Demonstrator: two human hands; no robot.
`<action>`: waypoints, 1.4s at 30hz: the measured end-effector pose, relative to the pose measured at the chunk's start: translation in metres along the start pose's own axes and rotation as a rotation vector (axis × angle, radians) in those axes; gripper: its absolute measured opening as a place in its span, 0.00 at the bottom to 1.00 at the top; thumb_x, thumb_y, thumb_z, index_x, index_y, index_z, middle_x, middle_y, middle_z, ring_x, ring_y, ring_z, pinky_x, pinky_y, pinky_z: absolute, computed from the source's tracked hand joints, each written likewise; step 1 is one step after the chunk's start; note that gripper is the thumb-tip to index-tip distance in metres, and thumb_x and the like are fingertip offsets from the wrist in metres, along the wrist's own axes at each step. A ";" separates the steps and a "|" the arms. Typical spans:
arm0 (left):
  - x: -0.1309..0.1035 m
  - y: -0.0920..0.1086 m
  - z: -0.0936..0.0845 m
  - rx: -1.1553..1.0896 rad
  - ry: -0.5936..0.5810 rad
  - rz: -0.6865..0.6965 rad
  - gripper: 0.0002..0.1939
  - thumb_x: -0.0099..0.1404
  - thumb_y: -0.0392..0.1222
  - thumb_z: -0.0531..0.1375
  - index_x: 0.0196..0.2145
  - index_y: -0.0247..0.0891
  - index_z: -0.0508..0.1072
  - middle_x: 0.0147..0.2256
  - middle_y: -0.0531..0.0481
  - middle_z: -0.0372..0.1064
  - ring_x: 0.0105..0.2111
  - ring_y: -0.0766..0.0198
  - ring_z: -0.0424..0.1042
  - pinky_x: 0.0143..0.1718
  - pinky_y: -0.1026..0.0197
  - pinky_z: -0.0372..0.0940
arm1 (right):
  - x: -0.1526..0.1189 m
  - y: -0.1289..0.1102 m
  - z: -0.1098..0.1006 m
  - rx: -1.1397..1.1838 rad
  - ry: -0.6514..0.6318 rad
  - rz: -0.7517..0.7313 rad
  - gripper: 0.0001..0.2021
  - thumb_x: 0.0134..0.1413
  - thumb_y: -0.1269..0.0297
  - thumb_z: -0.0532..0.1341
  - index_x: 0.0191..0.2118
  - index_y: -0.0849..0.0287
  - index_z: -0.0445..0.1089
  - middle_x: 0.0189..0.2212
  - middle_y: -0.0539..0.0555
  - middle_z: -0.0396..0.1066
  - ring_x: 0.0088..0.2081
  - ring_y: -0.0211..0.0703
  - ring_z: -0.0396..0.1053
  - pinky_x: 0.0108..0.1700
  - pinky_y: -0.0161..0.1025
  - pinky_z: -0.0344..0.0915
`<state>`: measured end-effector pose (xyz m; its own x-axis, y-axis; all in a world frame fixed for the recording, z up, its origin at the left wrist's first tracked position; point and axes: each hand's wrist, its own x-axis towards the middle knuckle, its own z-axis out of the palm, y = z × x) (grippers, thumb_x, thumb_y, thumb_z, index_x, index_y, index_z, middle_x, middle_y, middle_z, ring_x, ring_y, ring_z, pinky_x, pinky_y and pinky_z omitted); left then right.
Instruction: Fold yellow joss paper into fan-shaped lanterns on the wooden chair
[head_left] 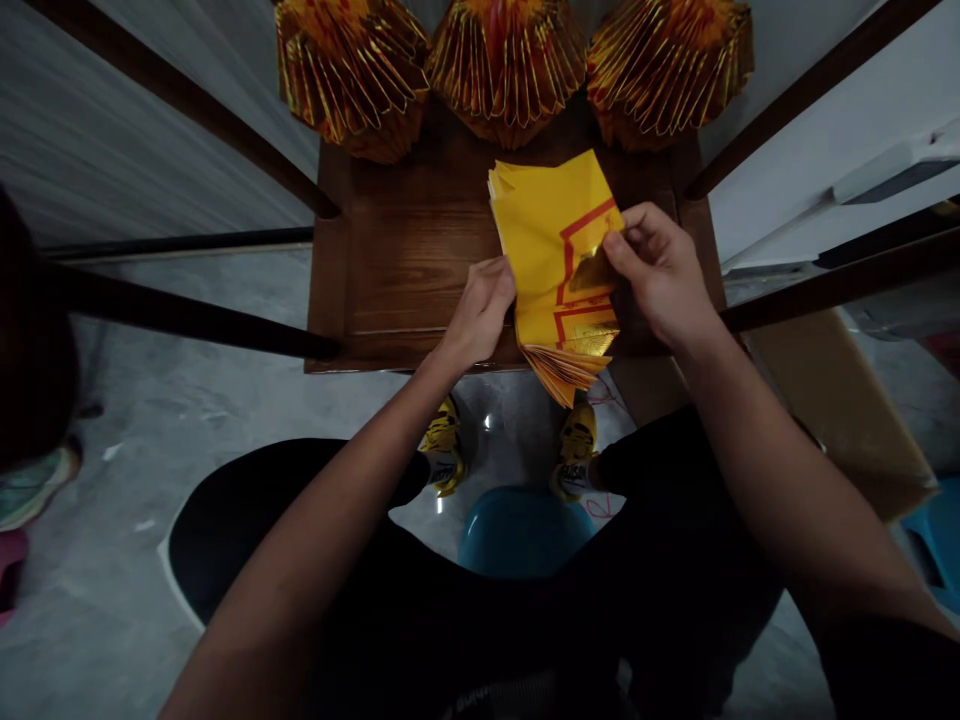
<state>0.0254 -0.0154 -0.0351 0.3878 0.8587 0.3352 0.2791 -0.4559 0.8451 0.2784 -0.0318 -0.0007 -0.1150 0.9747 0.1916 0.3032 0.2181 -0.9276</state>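
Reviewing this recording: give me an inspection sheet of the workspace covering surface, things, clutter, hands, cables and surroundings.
Surface: brown wooden board, grain visible.
Things: yellow sheets with red borders and gold patches, near end fanned, held over the board.
Clutter: three gold-edged pleated pieces in a row at the far side.
Hands: left hand grips the sheets' left edge; right hand pinches the right edge.
Cables: nothing seen.
Surroundings: grey floor, blue stool, cardboard box, yellow shoes.
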 end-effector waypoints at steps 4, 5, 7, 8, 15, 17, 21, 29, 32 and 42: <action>0.004 0.003 0.000 -0.086 -0.006 0.006 0.38 0.76 0.78 0.49 0.38 0.45 0.84 0.49 0.43 0.83 0.57 0.46 0.80 0.63 0.43 0.72 | 0.014 0.023 0.015 -0.213 0.134 -0.068 0.29 0.69 0.29 0.57 0.60 0.47 0.69 0.55 0.59 0.71 0.58 0.61 0.71 0.56 0.59 0.73; 0.005 0.003 0.001 -0.080 0.011 -0.007 0.36 0.75 0.77 0.53 0.39 0.44 0.84 0.50 0.43 0.83 0.58 0.46 0.80 0.64 0.43 0.72 | 0.013 0.023 0.014 -0.296 0.143 -0.087 0.30 0.69 0.30 0.58 0.62 0.47 0.68 0.57 0.61 0.69 0.61 0.63 0.69 0.58 0.62 0.72; 0.007 0.001 0.005 -0.049 0.059 -0.034 0.30 0.72 0.74 0.61 0.42 0.43 0.84 0.54 0.43 0.81 0.58 0.47 0.79 0.63 0.44 0.72 | 0.008 0.013 0.007 -0.436 0.141 -0.113 0.30 0.70 0.33 0.59 0.65 0.48 0.67 0.59 0.63 0.68 0.64 0.66 0.67 0.61 0.66 0.69; 0.007 -0.002 0.006 -0.033 0.089 -0.044 0.28 0.71 0.72 0.64 0.43 0.43 0.84 0.55 0.43 0.81 0.57 0.48 0.79 0.62 0.45 0.73 | 0.004 0.004 0.002 -0.475 0.104 -0.115 0.29 0.70 0.34 0.60 0.64 0.47 0.68 0.58 0.62 0.69 0.64 0.66 0.67 0.62 0.66 0.68; 0.004 -0.031 0.013 0.068 0.279 -0.077 0.34 0.69 0.66 0.70 0.64 0.51 0.67 0.62 0.43 0.69 0.53 0.53 0.75 0.55 0.50 0.75 | -0.028 -0.040 -0.030 -0.460 -0.683 -0.010 0.17 0.64 0.44 0.69 0.41 0.53 0.76 0.42 0.55 0.79 0.46 0.55 0.75 0.60 0.58 0.60; 0.002 -0.025 0.012 0.171 0.294 -0.037 0.38 0.68 0.64 0.71 0.68 0.52 0.63 0.66 0.40 0.63 0.61 0.47 0.70 0.62 0.44 0.71 | -0.028 -0.037 -0.031 -0.439 -0.750 0.040 0.15 0.63 0.46 0.70 0.43 0.53 0.76 0.41 0.54 0.79 0.43 0.52 0.75 0.56 0.53 0.61; 0.000 0.000 0.008 0.350 0.139 -0.012 0.21 0.77 0.57 0.63 0.61 0.51 0.72 0.64 0.39 0.66 0.67 0.38 0.63 0.71 0.33 0.58 | -0.027 -0.026 -0.028 -0.430 -0.768 0.061 0.14 0.63 0.51 0.70 0.49 0.51 0.75 0.42 0.53 0.80 0.45 0.53 0.76 0.53 0.51 0.62; 0.001 0.015 0.004 0.364 -0.095 0.007 0.19 0.80 0.37 0.51 0.51 0.49 0.82 0.56 0.48 0.78 0.61 0.49 0.71 0.68 0.40 0.60 | -0.026 -0.035 -0.026 -0.298 -0.770 -0.017 0.18 0.60 0.42 0.72 0.35 0.52 0.76 0.46 0.56 0.78 0.56 0.61 0.73 0.60 0.58 0.64; 0.003 0.011 0.001 0.261 -0.071 -0.013 0.20 0.84 0.47 0.48 0.48 0.49 0.81 0.55 0.48 0.79 0.61 0.50 0.73 0.67 0.42 0.62 | -0.017 -0.035 -0.025 -0.062 -0.489 0.062 0.22 0.57 0.37 0.73 0.42 0.49 0.78 0.45 0.55 0.80 0.52 0.60 0.75 0.57 0.57 0.71; 0.008 0.002 0.007 0.271 0.043 -0.096 0.21 0.73 0.65 0.66 0.37 0.45 0.75 0.47 0.48 0.80 0.52 0.49 0.74 0.63 0.39 0.64 | 0.009 -0.012 -0.001 -0.554 0.251 -0.034 0.30 0.69 0.39 0.63 0.67 0.49 0.66 0.59 0.65 0.72 0.67 0.72 0.63 0.66 0.72 0.61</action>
<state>0.0355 -0.0117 -0.0339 0.3121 0.9074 0.2815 0.5393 -0.4131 0.7339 0.2747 -0.0252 0.0127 0.0728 0.9339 0.3501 0.7582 0.1762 -0.6277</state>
